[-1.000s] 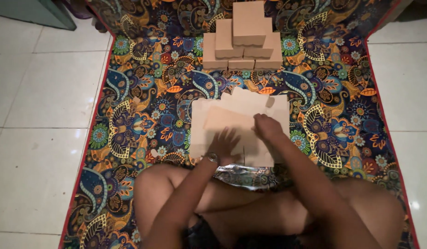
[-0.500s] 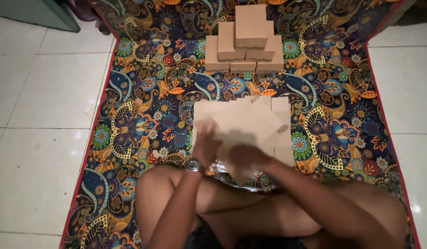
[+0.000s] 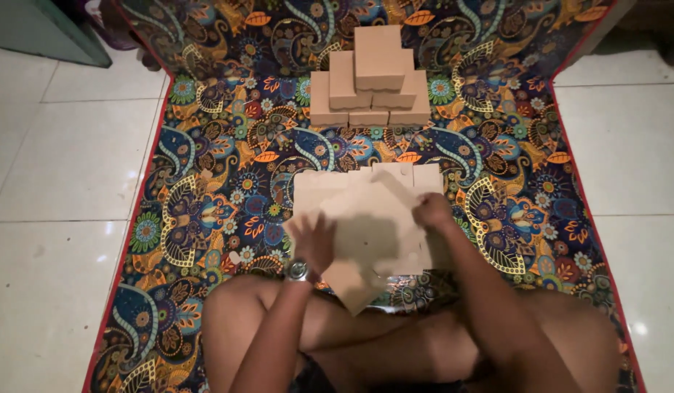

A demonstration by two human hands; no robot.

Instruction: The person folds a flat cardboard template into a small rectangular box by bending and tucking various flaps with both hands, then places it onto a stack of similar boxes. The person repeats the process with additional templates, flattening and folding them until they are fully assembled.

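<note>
White floor tiles (image 3: 68, 145) are flanking a paisley mat (image 3: 220, 196). Both hands are gripping a flat cardboard sheet (image 3: 370, 233) above the lap: left hand (image 3: 313, 244) fingers spread on it, right hand (image 3: 431, 212) fingers clamped on its edge. Stacked cardboard boxes (image 3: 371, 76) are sitting well beyond.

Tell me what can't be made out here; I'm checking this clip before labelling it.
Head view:
- Left hand fingers: motion-blurred, grip on the flat cardboard sheet unclear.
- Right hand: fingers curl over the sheet's edge, hidden.
- Sheets beneath: covered by the top one, count unclear.
- Stacked boxes: rear ones hidden by the front ones.
</note>
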